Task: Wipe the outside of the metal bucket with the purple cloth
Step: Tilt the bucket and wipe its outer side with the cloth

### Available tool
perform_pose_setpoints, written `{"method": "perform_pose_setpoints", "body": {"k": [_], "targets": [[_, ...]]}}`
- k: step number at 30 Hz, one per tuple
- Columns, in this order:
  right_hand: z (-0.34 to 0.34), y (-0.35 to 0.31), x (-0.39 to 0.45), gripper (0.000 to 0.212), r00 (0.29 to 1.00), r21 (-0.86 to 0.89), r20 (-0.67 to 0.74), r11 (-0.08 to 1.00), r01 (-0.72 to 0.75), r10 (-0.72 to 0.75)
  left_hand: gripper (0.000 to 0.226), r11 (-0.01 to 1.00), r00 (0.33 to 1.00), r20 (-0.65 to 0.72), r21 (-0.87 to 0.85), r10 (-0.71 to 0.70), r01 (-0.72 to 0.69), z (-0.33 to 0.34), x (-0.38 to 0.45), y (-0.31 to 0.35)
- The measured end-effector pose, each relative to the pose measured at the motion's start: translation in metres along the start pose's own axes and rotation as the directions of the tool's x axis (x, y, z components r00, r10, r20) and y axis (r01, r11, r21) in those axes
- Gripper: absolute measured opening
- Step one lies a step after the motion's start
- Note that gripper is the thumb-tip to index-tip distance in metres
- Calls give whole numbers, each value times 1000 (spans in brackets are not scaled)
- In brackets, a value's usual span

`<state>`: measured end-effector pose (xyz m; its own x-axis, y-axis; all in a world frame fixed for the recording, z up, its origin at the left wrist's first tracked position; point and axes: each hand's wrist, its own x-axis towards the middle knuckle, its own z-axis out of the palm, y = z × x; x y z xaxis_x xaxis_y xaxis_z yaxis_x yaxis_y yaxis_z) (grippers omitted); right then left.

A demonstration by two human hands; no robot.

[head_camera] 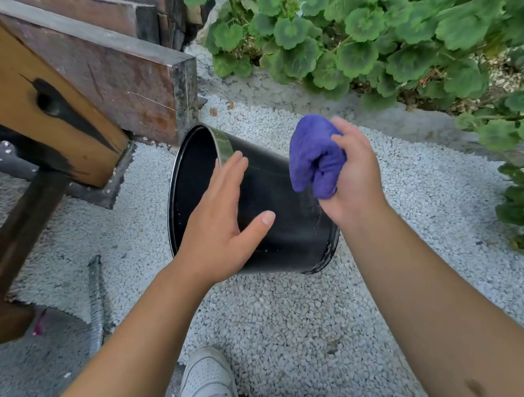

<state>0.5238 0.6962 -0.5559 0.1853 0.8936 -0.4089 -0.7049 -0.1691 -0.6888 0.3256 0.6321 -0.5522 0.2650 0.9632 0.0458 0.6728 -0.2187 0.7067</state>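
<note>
At the left of the frame, a wooden bench (pixel 46 98) stands over the white gravel (pixel 278 315), close to the bucket's mouth, so judge your room on that side before you turn anything. Just left of centre, your left hand (pixel 222 219) is flat and relaxed, fingers straight and thumb spread, holding nothing; it lies across the near wall of the metal bucket (pixel 273 203), though whether the palm actually touches cannot be told. The bucket lies on its side at centre frame, open mouth toward the upper left, base toward the lower right, resting on the gravel. Settle that left palm firmly near the rim so the bucket does not roll on the loose stones. Right of centre, your right hand (pixel 352 176) is clenched round the purple cloth (pixel 313 157), bunched into a wad, held above the bucket's base end and seemingly clear of the metal. Spreading the cloth flatter would probably cover more surface per stroke. Work from rim to base in overlapping passes, then roll the bucket a little to reach the side now against the gravel. Green plants (pixel 382 35) fill the upper right.
</note>
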Motion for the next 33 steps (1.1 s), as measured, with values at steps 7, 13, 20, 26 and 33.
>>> {"method": "perform_pose_setpoints", "body": {"k": [7,13,20,26,33], "targets": [[55,-37,-18,46,987,-205,158,979,-9,42,90,897,998,33,-438,-55,64,24,10,33],[46,-52,-36,48,953,-495,209,864,-91,220,96,976,991,-125,-217,-46,18,39,17,55],[4,-78,-41,37,897,-799,90,569,-194,432,54,991,995,-98,-134,-6,-8,34,17,54],[-12,-114,-37,72,550,-985,76,149,-89,831,30,974,990,-45,-175,137,-142,33,17,49],[-26,-72,-47,3,618,-978,204,185,95,759,37,1000,1000,-15,-14,-7,7,32,15,51]]}}
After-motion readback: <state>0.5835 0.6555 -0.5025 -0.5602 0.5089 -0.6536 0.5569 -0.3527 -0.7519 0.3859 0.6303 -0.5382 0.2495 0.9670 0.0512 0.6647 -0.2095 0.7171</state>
